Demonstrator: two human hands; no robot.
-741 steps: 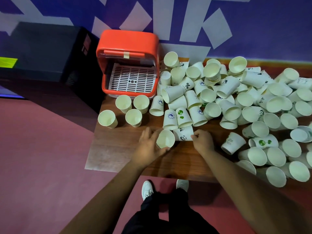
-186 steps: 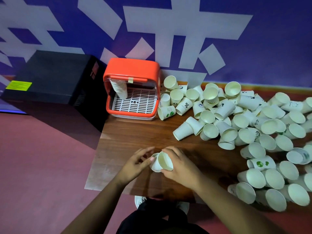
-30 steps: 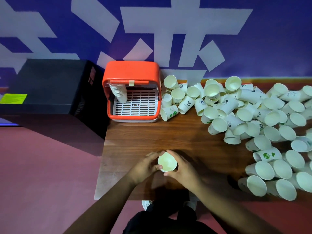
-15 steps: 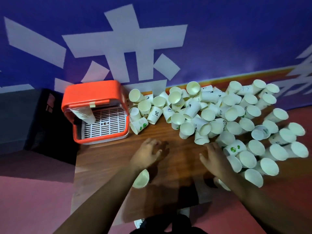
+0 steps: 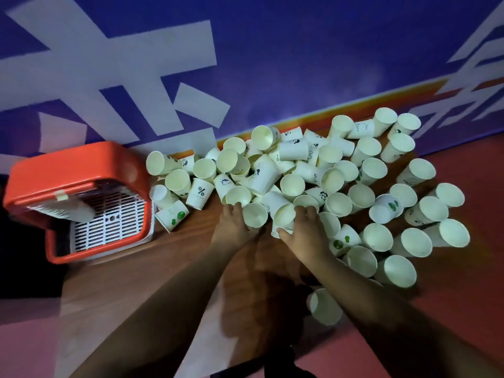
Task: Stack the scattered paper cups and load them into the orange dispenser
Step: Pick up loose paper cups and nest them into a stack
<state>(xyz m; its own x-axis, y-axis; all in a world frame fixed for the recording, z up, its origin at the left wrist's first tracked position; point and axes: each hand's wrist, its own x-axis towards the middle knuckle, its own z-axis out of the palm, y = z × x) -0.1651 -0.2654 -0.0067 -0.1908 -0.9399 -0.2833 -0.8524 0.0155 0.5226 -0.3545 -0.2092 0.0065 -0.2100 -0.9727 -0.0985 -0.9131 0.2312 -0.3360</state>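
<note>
- Paper cups (image 5: 313, 184): a loose heap covers the far and right part of the wooden table (image 5: 169, 263), running from beside the orange dispenser to the table's right end. Most lie on their sides with mouths toward me; several carry small printed marks.
- Orange dispenser (image 5: 79, 170): stands at the table's far left corner, against the blue wall (image 5: 300, 50) with white shapes. Its front is open, and a white slotted grille (image 5: 109, 225) forms its floor.
- Loaded stack (image 5: 65, 210): one nested column of cups lies tilted inside the dispenser, above the grille, at its left side. The picture is blurred there, so I cannot count the cups.
- My left hand (image 5: 231, 227): reaches to the near edge of the heap. My fingers are extended and held close together, their tips touching a side-lying cup (image 5: 255, 215). They do not close round it.
- My right hand (image 5: 302, 233): sits just beside the left one, at the same edge of the heap. My fingers are slightly spread over the cups, and my thumb points left under another cup (image 5: 283, 214). I cannot tell whether this amounts to a firm grip.
- Cup with green dots (image 5: 171, 215): lies on its side just beside the dispenser's right wall, apart from both hands.
- Single cup (image 5: 324, 306): lies alone near the table's front edge, under my right forearm (image 5: 368, 296), well apart from the dispenser.
- Floor (image 5: 27, 345): pinkish red, visible to the left of the table.
</note>
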